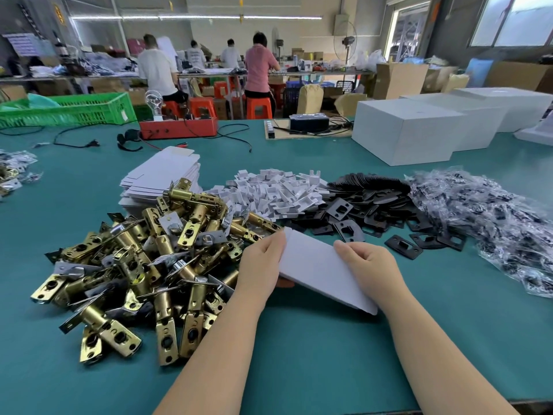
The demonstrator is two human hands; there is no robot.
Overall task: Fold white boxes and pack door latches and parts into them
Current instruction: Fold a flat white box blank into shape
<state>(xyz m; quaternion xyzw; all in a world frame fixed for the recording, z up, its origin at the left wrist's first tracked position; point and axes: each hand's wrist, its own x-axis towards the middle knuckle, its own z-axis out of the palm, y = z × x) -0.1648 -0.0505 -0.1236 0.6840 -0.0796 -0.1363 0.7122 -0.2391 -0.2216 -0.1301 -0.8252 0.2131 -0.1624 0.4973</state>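
Both hands hold one flat white box blank (321,269) just above the green surface (299,354), near its front edge and roughly midway along it. The left hand (263,265) grips the blank's left end, fingers curled under it and thumb on top; the right hand (369,265) pinches the far long edge, fingers bent over the card. The blank is not yet opened out and lies tilted, its near right corner pointing toward the person. Just left of it sits a heap of brass door latches (143,265), touching or nearly touching the left hand. Behind that heap is the stack of flat blanks (167,178), and further along toward the right edge lie a pile of white plastic parts (281,193), black strike plates (368,211) and bagged screws (484,217). The likely trouble is the fold itself: if the card is squeezed off its score lines it may crease or buckle instead of popping into a sleeve. The left forearm is also close to the latch heap, so a wide sweep while folding could knock latches toward the front edge or snag the card on a faceplate corner.
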